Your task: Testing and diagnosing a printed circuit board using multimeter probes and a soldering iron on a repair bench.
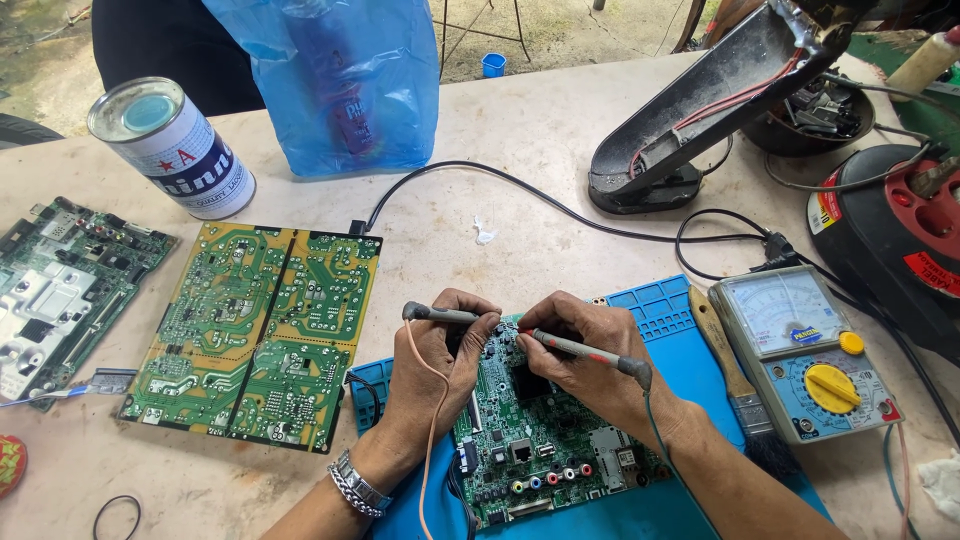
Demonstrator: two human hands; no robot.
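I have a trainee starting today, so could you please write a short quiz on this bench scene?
1. True or false: both hands, left hand and right hand, hold probes on the green circuit board.
2. What colour is the meter's round dial knob?
3. The metal can stands: A) on the blue mat, B) at the table's far left.

Key: 1 true; 2 yellow; 3 B.

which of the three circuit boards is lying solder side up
The yellow-green board in the middle, showing bare traces. The left board and the one under the hands show components.
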